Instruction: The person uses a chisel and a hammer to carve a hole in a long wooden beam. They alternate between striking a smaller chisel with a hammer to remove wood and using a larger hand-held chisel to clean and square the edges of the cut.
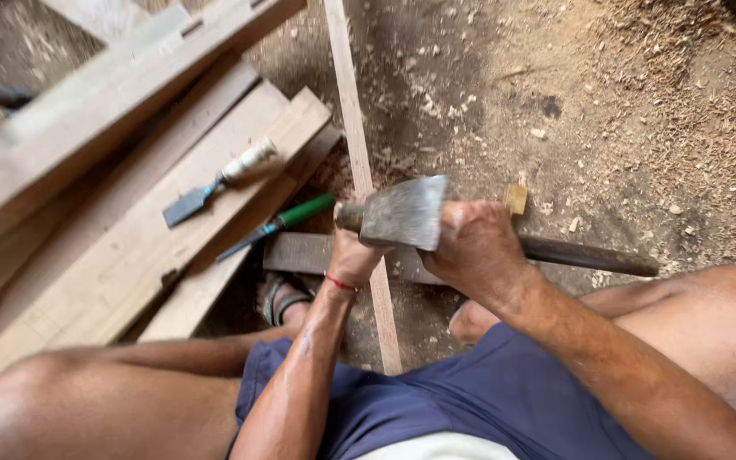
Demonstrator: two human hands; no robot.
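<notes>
My right hand (474,247) grips a hatchet just behind its grey metal head (404,213). The hatchet's dark wooden handle (589,255) runs out to the right. My left hand (353,254), with a red thread on the wrist, is closed round a dark round tool handle (347,216) that touches the hatchet head's left side. Both hands sit over a thin wooden strip (353,128) that runs from the top of the view down to my lap. The lower end of the held tool is hidden by my hand.
Long planks (129,230) lie stacked at the left, with a pale-handled chisel (215,183) on them and a green-handled chisel (278,223) beside. A flat board (296,253) lies under the strip. A small wood block (515,198) and sawdust cover the ground. My sandalled foot (281,294) rests below.
</notes>
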